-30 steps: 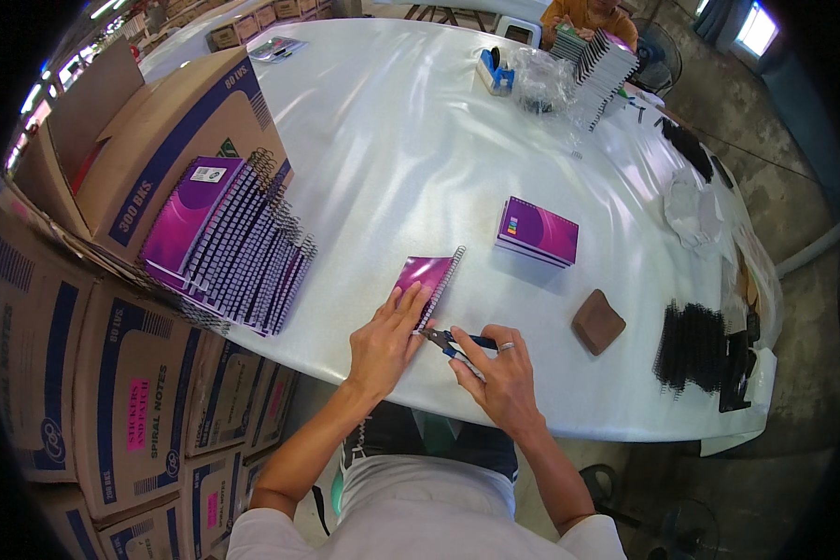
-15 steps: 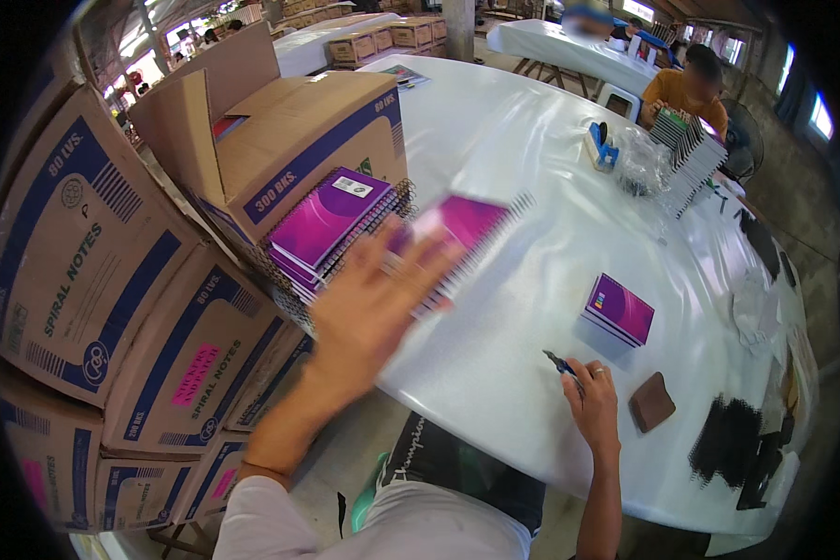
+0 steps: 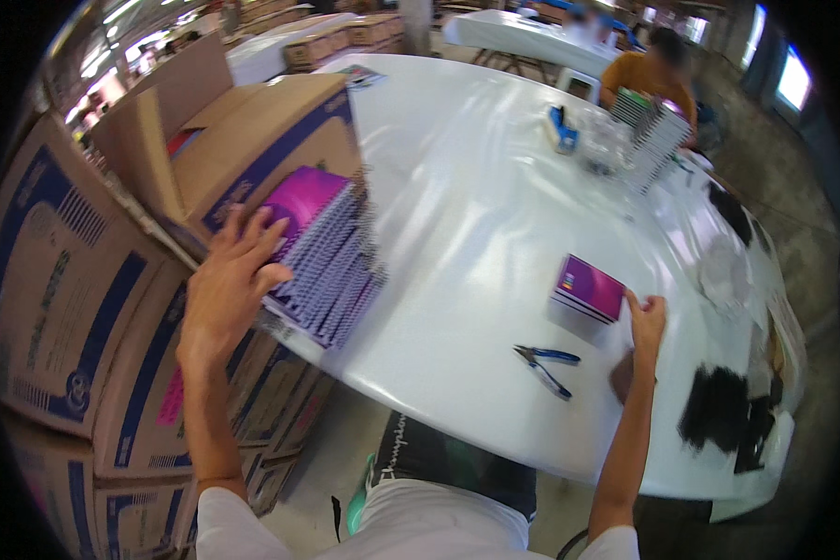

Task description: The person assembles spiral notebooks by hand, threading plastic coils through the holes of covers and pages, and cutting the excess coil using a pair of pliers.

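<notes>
My left hand [image 3: 226, 285] rests with fingers spread on the left edge of a stack of purple spiral notebooks [image 3: 322, 247]; their wire bindings face right and toward me. My right hand [image 3: 647, 322] has its thumb and fingers closed at the right end of a short pile of purple pads or notebooks [image 3: 590, 287] on the table; the exact grip is partly hidden. Left of that hand lie blue-handled cutting pliers [image 3: 548, 369], jaws apart and untouched. A brown block [image 3: 621, 377] is partly covered by my right forearm.
An open carton [image 3: 261, 140] stands behind the stack, with more cartons [image 3: 149, 355] piled at the left. On the white-covered table [image 3: 448, 280] are a blue stapler-like tool [image 3: 562, 129], clear plastic [image 3: 607, 149] and black binding pieces [image 3: 716, 408]. Across it sits a person [image 3: 649, 75] behind stacked notebooks [image 3: 658, 140].
The notebook moving under my left hand is now on the stack, and that hand has shifted left. My right hand has let go of the pliers and moved to the short purple pile.
</notes>
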A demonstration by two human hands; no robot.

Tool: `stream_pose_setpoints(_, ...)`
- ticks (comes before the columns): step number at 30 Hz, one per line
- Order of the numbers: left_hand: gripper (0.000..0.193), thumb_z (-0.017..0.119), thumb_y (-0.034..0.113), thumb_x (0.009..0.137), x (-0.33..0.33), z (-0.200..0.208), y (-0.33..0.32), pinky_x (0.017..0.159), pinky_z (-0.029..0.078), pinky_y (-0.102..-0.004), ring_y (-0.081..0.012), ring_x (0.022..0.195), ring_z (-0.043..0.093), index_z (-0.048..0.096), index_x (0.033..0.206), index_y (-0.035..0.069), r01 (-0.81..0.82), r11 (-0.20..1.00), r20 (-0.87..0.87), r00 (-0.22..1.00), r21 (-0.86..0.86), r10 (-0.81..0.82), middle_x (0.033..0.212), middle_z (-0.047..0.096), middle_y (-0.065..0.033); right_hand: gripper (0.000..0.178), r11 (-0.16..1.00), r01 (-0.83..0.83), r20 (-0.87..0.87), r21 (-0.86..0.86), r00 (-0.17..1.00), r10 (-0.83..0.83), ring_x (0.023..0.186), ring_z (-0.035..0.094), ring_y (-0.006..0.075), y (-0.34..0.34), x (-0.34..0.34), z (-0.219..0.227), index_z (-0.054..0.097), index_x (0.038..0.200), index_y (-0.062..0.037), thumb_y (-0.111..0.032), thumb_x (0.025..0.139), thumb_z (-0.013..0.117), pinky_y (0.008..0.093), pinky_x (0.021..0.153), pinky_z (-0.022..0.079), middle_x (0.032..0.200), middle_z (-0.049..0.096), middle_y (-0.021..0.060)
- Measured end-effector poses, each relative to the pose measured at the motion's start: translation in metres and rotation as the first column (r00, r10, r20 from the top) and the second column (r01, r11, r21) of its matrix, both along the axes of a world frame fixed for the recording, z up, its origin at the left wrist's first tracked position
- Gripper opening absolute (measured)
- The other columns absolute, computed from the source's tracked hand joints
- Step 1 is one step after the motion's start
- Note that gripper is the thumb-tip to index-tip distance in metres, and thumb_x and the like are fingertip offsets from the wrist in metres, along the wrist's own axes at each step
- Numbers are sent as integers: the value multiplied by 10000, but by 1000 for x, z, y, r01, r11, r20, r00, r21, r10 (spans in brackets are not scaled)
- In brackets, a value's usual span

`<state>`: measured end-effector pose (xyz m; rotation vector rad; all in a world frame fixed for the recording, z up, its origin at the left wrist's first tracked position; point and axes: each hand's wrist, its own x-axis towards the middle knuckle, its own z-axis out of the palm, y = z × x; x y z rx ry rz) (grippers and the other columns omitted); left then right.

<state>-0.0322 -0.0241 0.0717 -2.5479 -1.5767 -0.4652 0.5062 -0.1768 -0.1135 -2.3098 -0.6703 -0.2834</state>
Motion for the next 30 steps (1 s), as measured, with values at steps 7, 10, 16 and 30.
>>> stream_pose_setpoints(7,547,660,366,822,45,-20,-46,1165,230,-539,-344,1455,257,594,1338,199,248,915,259,906,318,-335,1485,456,-87,238,950,-244,-616,195,723,312,629,600,127,14,6,7,687,836,7,-198,786,797,266,602,512,736,663,58)
stream_pose_setpoints(10,533,730,148,819,93,-46,-56,1145,248,-549,-381,1444,272,598,1335,180,416,881,356,807,223,-471,1498,437,-101,267,961,-247,-612,123,744,269,640,610,136,10,14,4,683,870,11,-219,793,795,277,608,525,764,666,60)
stream_pose_setpoints(16,522,710,38,823,165,-102,-66,1147,249,-489,-381,1449,265,607,1322,150,608,793,506,679,18,-532,1497,435,-128,284,939,-235,-678,250,649,344,597,595,140,17,4,6,648,818,12,-203,766,826,263,566,520,728,641,70)
stream_pose_setpoints(30,578,689,149,867,207,-181,-46,1128,312,-467,-447,1429,246,502,1413,183,686,679,741,594,-262,-314,1517,374,-183,249,964,-182,-537,192,803,259,513,521,133,9,17,12,585,668,-12,-78,726,818,295,468,427,621,568,41)
